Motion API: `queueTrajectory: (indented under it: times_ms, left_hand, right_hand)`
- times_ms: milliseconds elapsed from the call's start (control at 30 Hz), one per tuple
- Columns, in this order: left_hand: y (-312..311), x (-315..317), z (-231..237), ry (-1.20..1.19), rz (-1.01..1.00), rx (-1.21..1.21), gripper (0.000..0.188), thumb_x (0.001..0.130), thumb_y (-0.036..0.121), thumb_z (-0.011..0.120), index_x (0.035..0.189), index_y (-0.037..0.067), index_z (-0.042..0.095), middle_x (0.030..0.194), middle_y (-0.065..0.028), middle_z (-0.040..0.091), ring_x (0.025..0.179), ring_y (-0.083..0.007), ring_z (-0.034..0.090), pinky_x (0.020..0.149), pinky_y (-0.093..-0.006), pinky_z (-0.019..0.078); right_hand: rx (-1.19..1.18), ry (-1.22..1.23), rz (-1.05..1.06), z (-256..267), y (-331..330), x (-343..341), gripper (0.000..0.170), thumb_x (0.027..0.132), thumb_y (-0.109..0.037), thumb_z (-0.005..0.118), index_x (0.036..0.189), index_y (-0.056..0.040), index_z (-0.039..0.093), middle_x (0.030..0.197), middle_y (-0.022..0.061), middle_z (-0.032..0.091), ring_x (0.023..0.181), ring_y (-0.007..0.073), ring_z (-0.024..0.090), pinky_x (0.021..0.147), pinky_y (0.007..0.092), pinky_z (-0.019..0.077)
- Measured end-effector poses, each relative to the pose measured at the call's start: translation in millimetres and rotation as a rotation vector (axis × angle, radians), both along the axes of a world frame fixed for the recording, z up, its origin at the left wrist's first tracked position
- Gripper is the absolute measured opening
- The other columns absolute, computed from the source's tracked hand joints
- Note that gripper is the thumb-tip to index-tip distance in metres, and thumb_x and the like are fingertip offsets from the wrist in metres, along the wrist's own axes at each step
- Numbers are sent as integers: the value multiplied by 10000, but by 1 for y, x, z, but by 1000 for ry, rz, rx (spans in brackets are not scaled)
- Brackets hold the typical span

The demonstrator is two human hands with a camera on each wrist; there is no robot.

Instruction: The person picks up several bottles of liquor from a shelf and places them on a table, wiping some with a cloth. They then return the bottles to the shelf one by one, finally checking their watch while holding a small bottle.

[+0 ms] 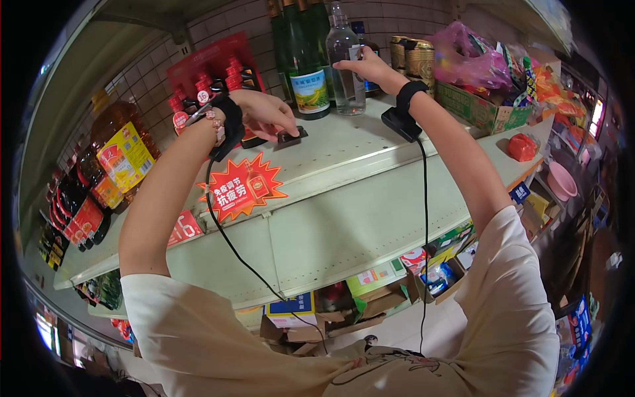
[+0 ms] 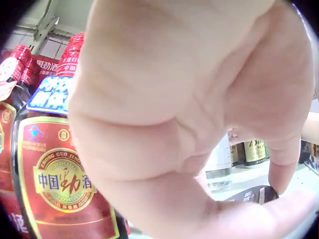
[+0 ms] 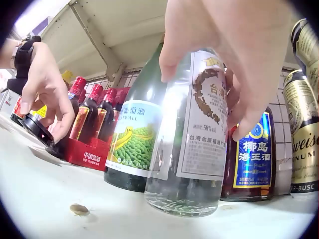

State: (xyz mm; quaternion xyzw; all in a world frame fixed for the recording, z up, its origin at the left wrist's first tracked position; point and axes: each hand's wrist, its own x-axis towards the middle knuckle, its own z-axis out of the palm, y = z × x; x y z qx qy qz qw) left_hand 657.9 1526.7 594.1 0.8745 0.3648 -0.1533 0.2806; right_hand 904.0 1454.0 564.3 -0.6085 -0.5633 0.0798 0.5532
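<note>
My right hand (image 1: 378, 70) grips a clear glass bottle (image 1: 345, 83) by its upper part; its base is on or close over the shelf (image 1: 344, 142). In the right wrist view, the fingers go round the bottle's white label. My left hand (image 1: 266, 112) pinches a small, flat black object (image 3: 36, 128) low over the shelf, and I cannot tell what it is. Pale lettering shows on its dark face. Green wine bottles (image 1: 307, 69) stand just left of the clear bottle, and a blue-labelled bottle (image 3: 253, 157) is behind it. Red-capped dark liquor bottles (image 2: 65, 174) stand beside my left hand.
Gold cans (image 1: 419, 61) stand right of the bottles, then a green carton (image 1: 486, 109) of packets. A red star-shaped sign (image 1: 241, 185) sticks out from the shelf edge. Oil jugs (image 1: 126, 155) stand at left. Cables hang from both wrists. A small brown oval bit (image 3: 79, 209) lies on the shelf.
</note>
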Motion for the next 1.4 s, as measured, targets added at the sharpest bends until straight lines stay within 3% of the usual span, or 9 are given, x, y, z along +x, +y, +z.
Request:
queueTrajectory:
  times_ms: [233, 433, 567, 767, 900, 933, 1100, 1233, 1400]
  left_hand:
    - [3, 7, -5, 26, -8, 129, 479, 790, 357, 698, 1117, 46, 539, 908, -27, 567, 735, -92, 593, 624, -237, 533]
    - [-46, 17, 19, -567, -22, 258, 816, 787, 544, 630, 1322, -25, 390, 1157, -137, 510, 928, -139, 547, 625, -218, 539]
    - [-100, 30, 23, -771, -134, 252, 910, 784, 559, 620, 1389, -30, 279, 1278, -162, 452, 1072, -218, 535, 792, -290, 528]
    - [-187, 44, -3, -1033, -335, 98, 495, 826, 441, 637, 1088, 25, 585, 916, -34, 629, 828, -95, 574, 703, -261, 495]
    - [-217, 55, -26, -1183, -471, -104, 366, 832, 275, 675, 1083, 25, 583, 937, -27, 638, 824, -78, 565, 742, -255, 468]
    - [-224, 62, -36, -1258, -536, 27, 398, 846, 342, 645, 1133, 75, 576, 895, 27, 603, 756, -19, 535, 638, -176, 440]
    - [-250, 79, -94, -1304, -507, -330, 366, 806, 104, 686, 1133, -2, 563, 1015, -37, 625, 892, -90, 573, 785, -252, 474]
    - [-281, 86, -134, -1351, -470, -597, 454, 737, 152, 754, 1107, -25, 559, 1014, -81, 640, 902, -131, 601, 808, -277, 480]
    - [-310, 85, -184, -1271, -457, -1015, 579, 750, 179, 724, 1224, -29, 464, 1137, -117, 556, 1087, -209, 542, 929, -333, 424]
  right_hand:
    - [32, -203, -216, -2, 5, 15, 926, 567, -534, 763, 1167, 90, 436, 1044, 197, 589, 950, 283, 596, 818, 330, 474]
    - [136, -318, -274, -4, -61, 5, 923, 525, -574, 751, 1148, 61, 505, 968, 185, 629, 912, 287, 625, 813, 336, 484]
    - [228, -275, -213, -4, -121, -19, 854, 526, -541, 761, 1093, 52, 527, 867, 144, 629, 765, 208, 618, 712, 303, 492]
    - [292, -247, -158, -12, -205, -47, 704, 545, -426, 754, 1025, 46, 547, 829, 125, 624, 732, 181, 603, 687, 300, 491]
    - [347, -161, -86, -36, -239, -51, 674, 544, -398, 747, 1048, -1, 539, 825, 129, 628, 710, 207, 608, 670, 307, 491]
    - [307, -187, -140, -44, -248, -52, 670, 543, -392, 747, 1043, 0, 535, 811, 143, 625, 704, 220, 610, 665, 315, 489]
    - [227, -173, -256, -79, -309, -73, 657, 541, -382, 753, 1022, 6, 527, 755, 176, 598, 674, 253, 602, 646, 337, 476]
    - [47, -190, -260, -109, -366, -72, 755, 604, -419, 803, 1161, -16, 489, 940, 150, 588, 828, 230, 599, 717, 330, 482]
    - [-161, 539, -97, -158, -452, -76, 434, 932, -323, 512, 1301, -109, 431, 1116, 32, 529, 1005, 162, 540, 819, 315, 486]
